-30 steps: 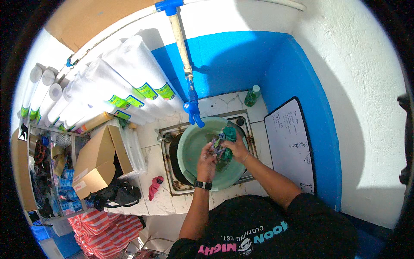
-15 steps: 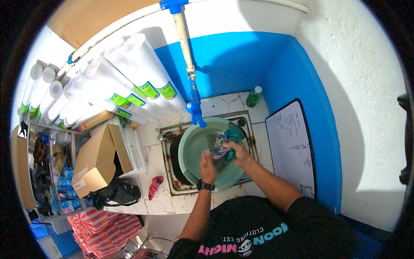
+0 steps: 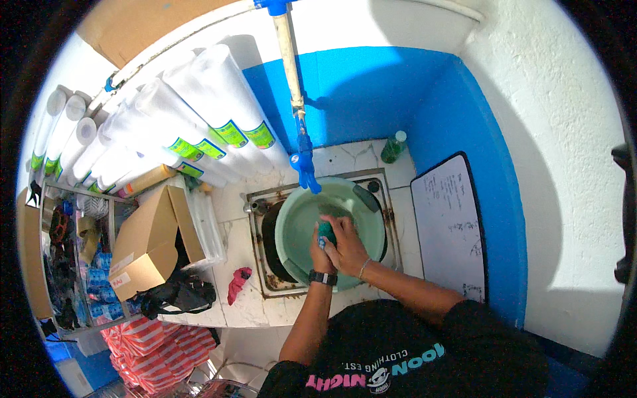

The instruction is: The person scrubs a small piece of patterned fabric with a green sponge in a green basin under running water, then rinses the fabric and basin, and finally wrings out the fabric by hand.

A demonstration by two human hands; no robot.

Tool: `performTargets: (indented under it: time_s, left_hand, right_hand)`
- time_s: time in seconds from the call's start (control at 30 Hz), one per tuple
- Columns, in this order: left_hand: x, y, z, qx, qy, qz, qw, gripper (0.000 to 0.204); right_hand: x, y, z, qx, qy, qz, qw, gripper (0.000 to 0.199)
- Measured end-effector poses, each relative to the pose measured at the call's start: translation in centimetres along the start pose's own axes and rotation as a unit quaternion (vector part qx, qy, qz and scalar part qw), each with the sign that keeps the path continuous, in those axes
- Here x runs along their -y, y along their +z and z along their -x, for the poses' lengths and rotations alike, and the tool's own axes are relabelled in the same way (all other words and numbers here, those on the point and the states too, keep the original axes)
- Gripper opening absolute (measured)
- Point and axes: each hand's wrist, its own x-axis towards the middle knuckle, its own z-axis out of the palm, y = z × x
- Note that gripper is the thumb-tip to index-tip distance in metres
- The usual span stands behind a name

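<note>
— Over the sink, what do we hold?

— A teal cloth (image 3: 326, 232), bunched above the pale green basin (image 3: 298, 219); our left hand (image 3: 320, 251) and right hand (image 3: 346, 244) both squeeze it tight, pressed together.

— Around us?

— A blue tap (image 3: 304, 162) just above, a green bottle (image 3: 393, 147) by the blue wall (image 3: 371, 93).

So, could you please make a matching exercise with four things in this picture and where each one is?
Things:
1. teal cloth
2. green bottle
3. cardboard box
4. whiteboard

Places:
A. on the shelf to the left of the sink
B. gripped by both hands over the green basin
C. leaning on the blue wall, right of the sink
D. standing at the back right corner

Pairs: 1-B, 2-D, 3-A, 4-C
</note>
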Motion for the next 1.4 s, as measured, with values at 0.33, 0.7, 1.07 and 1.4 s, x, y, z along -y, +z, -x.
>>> performTargets:
  time_s: [0.33,0.7,1.07,1.4]
  left_hand:
    - [3.1,-3.6,-2.9,0.207,-0.001,0.111,0.972,0.046]
    - [0.8,-0.9,-0.6,0.155,-0.109,0.273,0.943,0.039]
    - [0.4,0.1,-1.1,0.122,-0.184,0.209,0.953,0.045]
    - [0.8,-0.8,-1.3,0.182,-0.155,0.339,0.91,0.047]
  right_hand:
    - [2.1,-0.9,-1.8,0.044,0.027,0.027,0.998,0.053]
    - [0.4,-0.6,-0.8,0.048,-0.135,0.079,0.987,0.053]
    - [-0.3,-1.3,-2.4,0.102,-0.081,0.022,0.991,0.047]
    - [-0.7,-0.3,-2.2,0.063,-0.163,0.015,0.984,0.052]
